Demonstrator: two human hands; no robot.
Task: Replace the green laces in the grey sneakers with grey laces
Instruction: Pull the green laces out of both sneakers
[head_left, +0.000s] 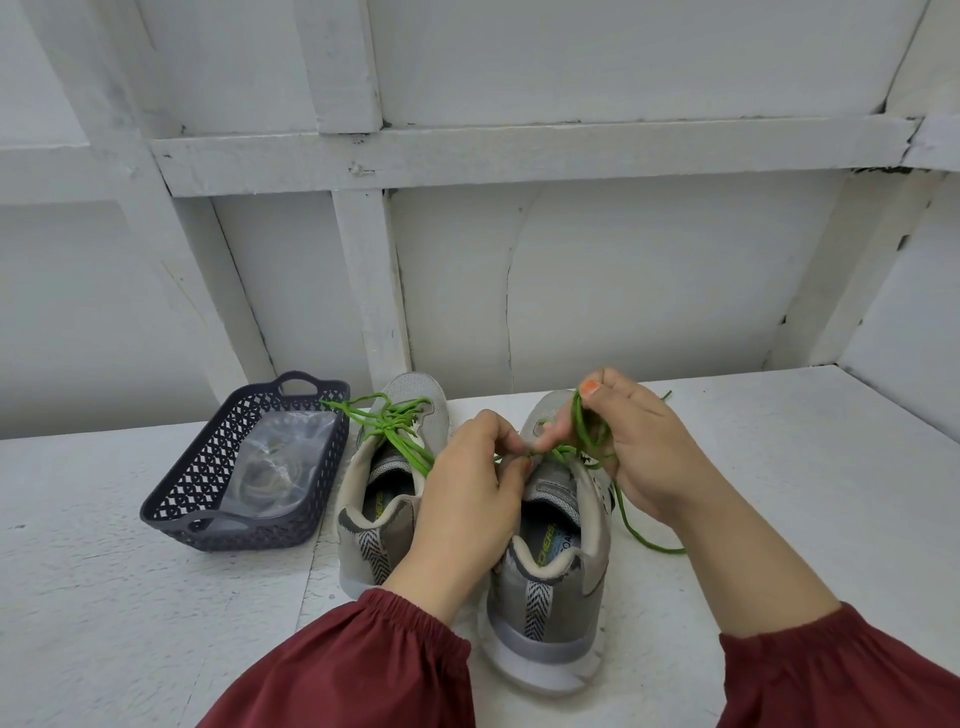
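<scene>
Two grey sneakers stand side by side with heels toward me on a white table (779, 467). The left sneaker (384, 499) keeps its green lace (387, 421) tied in a bow. Over the right sneaker (550, 566), my left hand (467, 488) pinches its green lace near the top eyelets. My right hand (628, 441) holds several loops of that same lace (584, 426) gathered in its fingers. A loose end (644, 535) trails onto the table at the right. The eyelets under my hands are hidden.
A dark perforated plastic basket (208, 530) sits left of the sneakers, holding a clear bag with pale coiled laces (275, 467). A white panelled wall (623, 291) rises directly behind the table. Maroon sleeves cover both my forearms.
</scene>
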